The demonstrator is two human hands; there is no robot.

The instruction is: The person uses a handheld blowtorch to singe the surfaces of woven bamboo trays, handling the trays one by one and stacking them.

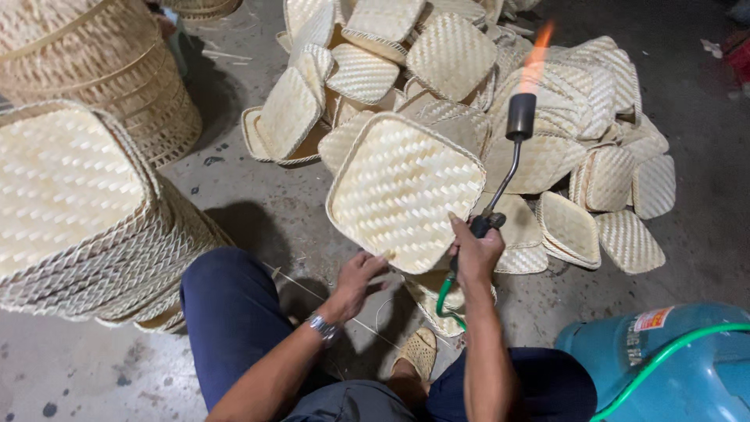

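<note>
Open floor lying left of the grip, baskets crowding ahead and to the right

The left hand is gripping the woven tray's near edge; bare concrete floor is lying open just left of that grip. Ahead, a heap of trays is blocking passage. The torch in the right hand is burning beside it, 2 tall stacks are walling the far left, and a blue gas cylinder is sitting right.
</note>
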